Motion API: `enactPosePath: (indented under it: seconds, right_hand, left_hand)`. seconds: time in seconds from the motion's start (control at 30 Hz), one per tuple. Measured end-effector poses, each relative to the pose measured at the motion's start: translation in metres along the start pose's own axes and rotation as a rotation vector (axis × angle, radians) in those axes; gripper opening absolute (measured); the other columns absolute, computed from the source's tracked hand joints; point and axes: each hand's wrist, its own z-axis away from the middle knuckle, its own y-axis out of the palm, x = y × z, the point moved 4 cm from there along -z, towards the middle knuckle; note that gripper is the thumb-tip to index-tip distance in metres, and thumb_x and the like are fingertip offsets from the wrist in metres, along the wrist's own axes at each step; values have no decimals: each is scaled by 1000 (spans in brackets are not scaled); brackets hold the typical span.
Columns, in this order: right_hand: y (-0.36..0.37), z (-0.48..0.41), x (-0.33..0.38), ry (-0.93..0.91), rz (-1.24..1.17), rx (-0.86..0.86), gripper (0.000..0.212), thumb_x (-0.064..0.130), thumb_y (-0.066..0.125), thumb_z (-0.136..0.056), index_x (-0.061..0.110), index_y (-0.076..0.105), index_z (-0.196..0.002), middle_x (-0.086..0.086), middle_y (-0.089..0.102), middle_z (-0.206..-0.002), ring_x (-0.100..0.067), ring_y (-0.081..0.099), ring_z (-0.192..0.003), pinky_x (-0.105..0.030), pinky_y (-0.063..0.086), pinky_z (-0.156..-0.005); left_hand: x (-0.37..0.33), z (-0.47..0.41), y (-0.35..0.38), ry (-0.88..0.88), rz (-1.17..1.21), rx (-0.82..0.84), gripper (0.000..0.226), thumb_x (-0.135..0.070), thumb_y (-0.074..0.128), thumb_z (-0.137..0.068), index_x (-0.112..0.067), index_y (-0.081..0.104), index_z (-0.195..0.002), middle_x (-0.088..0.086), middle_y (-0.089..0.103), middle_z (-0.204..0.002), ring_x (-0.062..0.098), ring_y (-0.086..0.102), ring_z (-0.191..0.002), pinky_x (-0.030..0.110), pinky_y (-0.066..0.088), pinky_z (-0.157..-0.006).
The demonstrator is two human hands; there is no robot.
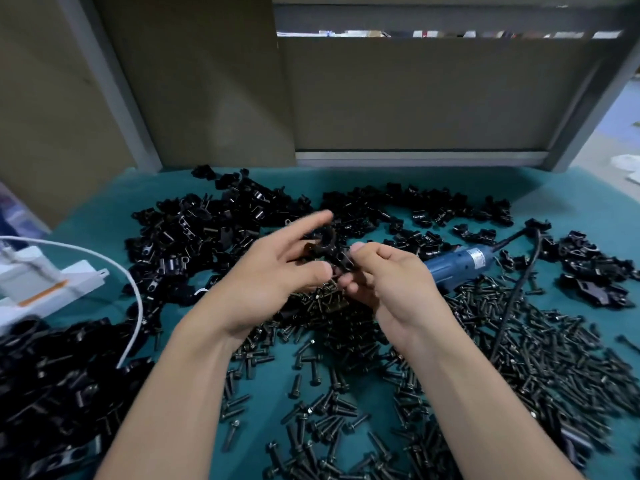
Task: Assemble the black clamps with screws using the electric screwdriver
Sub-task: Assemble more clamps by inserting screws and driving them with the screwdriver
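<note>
I think the small shiny black clamp (329,249) with a round ring must be held steady, so a screw goes in straight, not tipped; it sits in the middle of the frame, a bit blurry; the left hand (273,275) holds it with thumb and fingers, one finger sticking out; the right hand (388,282), fingers curled, pinches its right end; the blue tube-shaped electric screwdriver (457,263) lies just right; loose dark metal screws (519,341) lie below.
</note>
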Motion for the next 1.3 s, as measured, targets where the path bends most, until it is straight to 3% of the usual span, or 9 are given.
enactPosePath:
  seconds: [0.23,0.47,0.57,0.73,0.8,0.9,1.03,1.2,1.3]
  right_hand:
    - [15,7,0,6,-105,261,25,14,59,-104,-6,67,-116,-18,74,-97,-23,71,-79,-31,62,-70]
    - [17,13,8,-94,28,321,19,10,56,-105,-1,72,-105,-7,68,-70,-13,60,-57,-22,52,-53]
    - [26,18,10,-93,53,328,19,12,59,-104,15,77,-111,-7,73,-77,-16,64,-57,-25,53,-51]
    - [23,17,6,-439,965,-102,20,15,60,-98,27,75,-97,2,74,-80,-19,66,-63,-40,61,-67]
    - [34,22,-9,-480,1303,-14,34,3,62,-91,28,73,-112,2,70,-94,-15,58,-74,-34,57,-83]
    - [51,25,-41,-625,1584,231,52,7,59,-90,23,58,-139,0,66,-123,-25,50,-110,-40,22,-121]
    - [57,22,-51,-670,1637,218,38,17,61,-90,22,52,-126,-1,68,-112,-27,53,-119,-39,-3,-125]
    - [59,25,-53,-718,1527,208,34,10,65,-84,22,53,-114,2,65,-95,-25,54,-102,-36,16,-125]
    - [50,22,-35,-628,1235,125,44,-5,62,-84,32,56,-106,6,59,-88,-20,55,-88,-33,47,-84]
  left_hand:
    - [0,-3,5,91,30,-352,45,3,83,-81,-37,83,-99,5,77,-95,11,70,-85,26,57,-81]
    - [-17,10,4,37,116,93,29,-9,60,-104,-23,75,-124,7,76,-88,21,71,-77,26,59,-78]
    - [-23,9,2,96,-56,21,28,-11,54,-107,-24,79,-109,2,75,-82,16,68,-70,31,57,-76]
    - [-20,6,-15,70,-30,-476,28,-8,49,-108,-19,73,-95,0,81,-88,12,76,-77,20,55,-63]
    - [-17,9,-28,44,123,-565,28,-7,47,-108,-16,70,-96,4,80,-86,15,73,-66,20,53,-56]
    - [-14,11,-36,36,156,-583,29,-5,46,-108,-15,69,-94,5,80,-85,15,71,-63,22,53,-57]
    - [-11,9,-33,22,124,-536,27,-4,48,-107,-14,70,-94,7,80,-87,16,71,-63,22,51,-56]
    - [-5,6,-30,17,100,-492,27,-4,49,-105,-15,71,-94,9,80,-89,17,69,-62,22,49,-54]
    - [-2,6,-30,16,74,-492,27,-2,49,-104,-14,71,-93,9,80,-86,15,65,-59,20,45,-50]
